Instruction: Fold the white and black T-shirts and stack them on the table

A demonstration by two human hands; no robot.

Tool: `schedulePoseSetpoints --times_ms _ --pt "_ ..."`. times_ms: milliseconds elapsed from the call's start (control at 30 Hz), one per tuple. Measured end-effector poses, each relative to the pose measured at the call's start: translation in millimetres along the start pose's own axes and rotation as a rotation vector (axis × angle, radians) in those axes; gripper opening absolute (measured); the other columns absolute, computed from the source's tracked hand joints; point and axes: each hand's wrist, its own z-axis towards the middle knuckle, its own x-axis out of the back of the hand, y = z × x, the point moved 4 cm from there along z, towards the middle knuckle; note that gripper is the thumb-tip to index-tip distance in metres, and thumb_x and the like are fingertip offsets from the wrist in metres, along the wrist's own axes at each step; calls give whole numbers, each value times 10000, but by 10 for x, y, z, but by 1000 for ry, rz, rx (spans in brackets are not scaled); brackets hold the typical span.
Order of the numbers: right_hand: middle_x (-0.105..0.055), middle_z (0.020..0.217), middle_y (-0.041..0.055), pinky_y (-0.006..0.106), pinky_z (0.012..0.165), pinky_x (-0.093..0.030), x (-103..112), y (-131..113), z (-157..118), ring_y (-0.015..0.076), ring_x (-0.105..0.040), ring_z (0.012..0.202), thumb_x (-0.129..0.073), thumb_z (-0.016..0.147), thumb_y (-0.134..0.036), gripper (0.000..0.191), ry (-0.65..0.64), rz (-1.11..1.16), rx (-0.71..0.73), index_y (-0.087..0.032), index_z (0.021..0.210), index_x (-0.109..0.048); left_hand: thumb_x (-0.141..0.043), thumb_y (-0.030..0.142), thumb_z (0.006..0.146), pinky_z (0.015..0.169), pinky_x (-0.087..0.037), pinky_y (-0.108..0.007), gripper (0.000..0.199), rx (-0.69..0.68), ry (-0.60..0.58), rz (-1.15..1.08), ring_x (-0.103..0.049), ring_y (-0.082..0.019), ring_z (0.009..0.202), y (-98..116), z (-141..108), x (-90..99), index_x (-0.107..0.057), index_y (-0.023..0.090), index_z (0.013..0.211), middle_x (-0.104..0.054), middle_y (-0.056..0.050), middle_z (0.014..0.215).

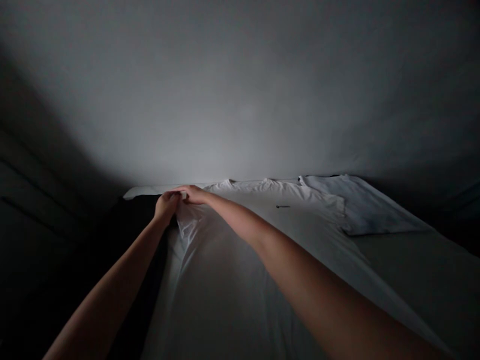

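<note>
A thin white cloth (221, 295) is spread lengthwise over a pale flat surface (420, 280), with its far edge lying in small ridges before a grey wall (240, 100). Its far left corner is raised and gathered into a loose fold. That fold is pinched by the left hand (165, 207), whose fingers are curled over the fabric, and by the right hand (192, 195), which is reached across from the other side, its fingers pressed together on the same fold. The two hands are touching. The cloth is judged to be light, soft and limp, so it should crease easily and offer little stiffness; it is best taken by an edge or corner, where a fold can be gathered. One white cloth, two hands, one folded bluish cloth (369, 207) and one small dark mark (283, 206) on the white fabric are counted. The folded cloth is lying at the far right, beside the ridged edge.
</note>
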Motion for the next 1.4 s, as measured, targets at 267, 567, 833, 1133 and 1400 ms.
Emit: schedulePoseSetpoints --times_ms 267,567,833,1133,1400 --pt "-622 574 -54 143 463 -440 117 30 198 56 -529 450 -590 779 -10 187 -299 211 -216 -118 890 -695 -704 551 680 506 -399 -216 451 161 -79 -361 -553 -127 563 -87 -177 -5 -649 137 849 -636 -17 674" --pt "-709 733 -13 131 520 -486 49 93 115 51 -624 519 -661 828 -79 105 -194 406 -310 -143 908 -683 -750 268 652 489 -464 -237 248 251 -375 -191 -590 -131 532 -246 -741 -47 -612 132 807 -629 8 669" --pt "-742 894 39 218 739 -530 -468 -46 138 123 -673 791 -630 787 6 210 -174 185 -161 -129 925 -714 -707 263 788 501 -525 -293 465 367 -315 36 -637 -179 488 -281 -1002 96 -435 162 1151 -644 23 659" --pt "-627 1275 162 318 1034 -431 128 507 -515 206 -577 1194 -369 968 -112 366 299 -343 -432 -100 1198 -653 -433 182 922 998 -470 -364 302 -423 -207 768 -643 -248 1127 386 -732 -111 -613 174 1164 -694 -110 1181" --pt "-262 1626 103 422 1199 -224 423 1038 -1229 247 -261 1489 -374 1018 -378 529 22 -520 -519 -188 1511 -404 -346 213 971 1153 -309 -482 506 -500 -422 773 -335 -280 1458 265 -72 -1133 -444 159 1464 -387 -166 1563"
